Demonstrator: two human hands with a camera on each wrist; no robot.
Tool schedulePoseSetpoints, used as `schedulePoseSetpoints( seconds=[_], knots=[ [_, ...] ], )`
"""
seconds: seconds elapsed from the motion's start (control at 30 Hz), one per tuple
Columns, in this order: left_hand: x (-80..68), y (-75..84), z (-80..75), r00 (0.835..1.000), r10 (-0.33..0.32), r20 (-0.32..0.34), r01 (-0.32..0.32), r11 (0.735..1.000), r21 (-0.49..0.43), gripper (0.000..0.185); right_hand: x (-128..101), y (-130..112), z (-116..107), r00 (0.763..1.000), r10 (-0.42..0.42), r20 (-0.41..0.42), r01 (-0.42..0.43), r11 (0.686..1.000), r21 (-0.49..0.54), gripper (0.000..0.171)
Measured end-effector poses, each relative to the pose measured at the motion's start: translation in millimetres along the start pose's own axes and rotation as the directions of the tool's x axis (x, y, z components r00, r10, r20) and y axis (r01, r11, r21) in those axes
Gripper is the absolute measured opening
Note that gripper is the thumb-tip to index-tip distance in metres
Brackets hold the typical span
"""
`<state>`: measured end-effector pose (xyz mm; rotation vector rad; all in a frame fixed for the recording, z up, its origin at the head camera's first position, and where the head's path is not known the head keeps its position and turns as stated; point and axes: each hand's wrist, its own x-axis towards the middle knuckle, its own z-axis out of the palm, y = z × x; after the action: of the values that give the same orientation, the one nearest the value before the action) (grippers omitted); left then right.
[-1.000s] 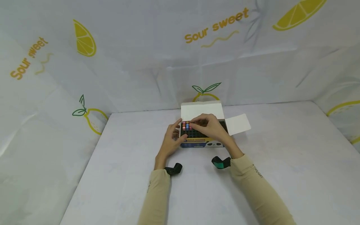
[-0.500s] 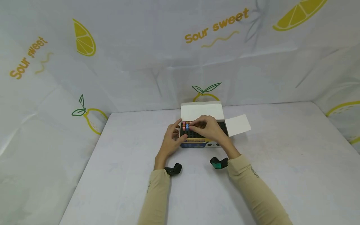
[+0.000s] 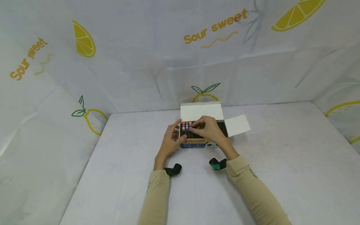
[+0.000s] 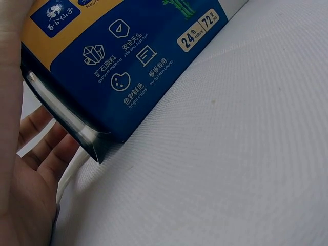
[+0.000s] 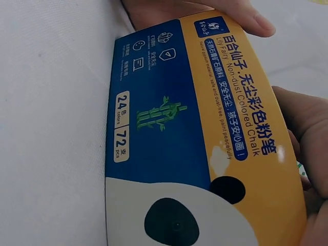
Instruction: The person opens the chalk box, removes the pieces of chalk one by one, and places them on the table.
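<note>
A box of colored chalk (image 3: 194,145) stands on the table with its white lid flap raised. Blue and yellow cover its front, which carries a panda and the words "Non-dust Colored Chalk" in the right wrist view. Several chalk sticks (image 3: 183,128) stand upright in the dark slotted insert at its left end. My left hand (image 3: 170,140) holds that end, thumb at the front rim and fingers around the side. Over the insert, my right hand (image 3: 211,128) pinches a chalk stick beside the filled slots; thumb and fingertips mostly hide it.
A white side flap (image 3: 237,125) sticks out to the right of the box. Black wrist devices (image 3: 173,169) sit below both hands. Behind the white table (image 3: 123,175) hangs a cloth printed with lemons (image 3: 85,39) and "Sour sweet".
My right hand and forearm have shifted slightly left and toward me, with thumb and fingers still together over the insert. The left hand keeps its place on the box.
</note>
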<state>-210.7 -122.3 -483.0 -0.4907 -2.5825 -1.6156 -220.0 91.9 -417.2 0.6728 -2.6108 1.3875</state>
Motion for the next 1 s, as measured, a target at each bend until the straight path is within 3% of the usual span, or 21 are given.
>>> schedulePoseSetpoints(
  seconds=[0.23, 0.6, 1.0],
  knots=[
    [0.1, 0.3, -0.2, 1.0, 0.002, 0.001, -0.002, 1.0, -0.019, 0.097, 0.7, -1.3, 0.8, 1.0, 0.018, -0.018, -0.019, 1.0, -0.024, 0.015],
    [1.6, 0.7, -0.8, 1.0, -0.006, 0.009, 0.006, 1.0, -0.01, 0.103, 0.6, -3.6, 1.7, 0.997, 0.029, -0.064, -0.027, 0.999, 0.032, 0.019],
    [-0.8, -0.6, 0.6, 1.0, -0.005, 0.004, 0.005, 1.0, -0.006, 0.102, 0.5, -3.1, 2.7, 0.999, 0.038, -0.028, -0.036, 0.998, 0.055, 0.02]
  ],
)
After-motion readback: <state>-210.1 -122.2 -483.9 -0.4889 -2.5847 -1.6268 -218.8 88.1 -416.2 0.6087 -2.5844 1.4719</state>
